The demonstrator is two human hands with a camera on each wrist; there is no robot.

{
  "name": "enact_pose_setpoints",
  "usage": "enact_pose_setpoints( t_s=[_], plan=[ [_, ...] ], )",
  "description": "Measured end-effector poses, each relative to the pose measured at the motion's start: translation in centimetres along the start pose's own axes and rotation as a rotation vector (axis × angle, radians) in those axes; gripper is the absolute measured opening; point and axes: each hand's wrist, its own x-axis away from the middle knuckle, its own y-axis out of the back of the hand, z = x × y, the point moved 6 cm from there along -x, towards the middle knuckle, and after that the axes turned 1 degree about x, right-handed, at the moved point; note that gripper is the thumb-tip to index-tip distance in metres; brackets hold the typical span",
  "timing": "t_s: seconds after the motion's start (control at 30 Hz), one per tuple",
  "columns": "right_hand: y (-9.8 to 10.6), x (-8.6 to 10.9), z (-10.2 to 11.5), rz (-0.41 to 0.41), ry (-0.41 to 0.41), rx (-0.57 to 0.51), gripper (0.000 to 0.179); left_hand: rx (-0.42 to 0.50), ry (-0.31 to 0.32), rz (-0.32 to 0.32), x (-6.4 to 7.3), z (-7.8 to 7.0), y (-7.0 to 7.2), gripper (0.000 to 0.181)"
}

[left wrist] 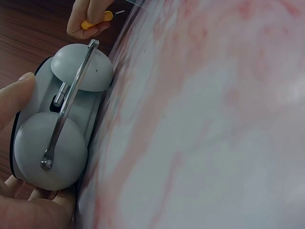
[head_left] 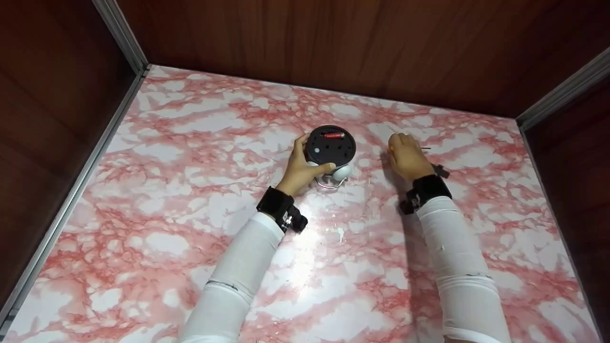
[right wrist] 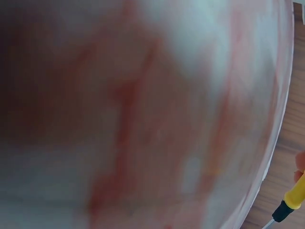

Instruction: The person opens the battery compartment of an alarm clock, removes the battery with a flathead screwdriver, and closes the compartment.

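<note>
A twin-bell alarm clock (head_left: 329,152) lies with its round black back facing up. In that back sits a red battery (head_left: 333,135). My left hand (head_left: 301,170) grips the clock by its sides, thumb at the near edge and fingers around the far left. The left wrist view shows its two pale bells (left wrist: 51,151) and the metal handle (left wrist: 72,100) arching over them. Off to the right, my right hand (head_left: 409,158) holds a screwdriver (right wrist: 294,194) with a yellow handle and a black collar. Its thin shaft points away to the right in the head view.
Beneath both hands is a table top (head_left: 171,243) with a red-and-white marbled, glossy cover. Dark wood panels (head_left: 333,43) rise behind it and at both sides, with metal strips (head_left: 126,43) at the corners.
</note>
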Motion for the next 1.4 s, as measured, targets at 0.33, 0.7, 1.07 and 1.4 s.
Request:
enact_pose_setpoints(
  t_s=[0.33, 0.7, 1.07, 1.4],
  plan=[
    [0.1, 0.0, -0.2, -0.024, 0.015, 0.013, 0.008, 0.099, 0.056, 0.004, 0.1, 0.2, -0.3, 0.096],
    [-0.1, 0.1, -0.6, 0.003, -0.038, 0.046, 0.011, 0.02, 0.045, 0.006, 0.0, 0.1, 0.1, 0.097],
    [-0.4, 0.3, -0.5, 0.005, -0.039, -0.034, 0.03, -0.012, 0.01, -0.006, -0.2, 0.1, 0.2, 0.099],
    [-0.9, 0.6, -1.1, -0.032, -0.073, -0.002, 0.027, -0.033, -0.02, -0.009, -0.1, 0.0, 0.0, 0.096]
  ],
)
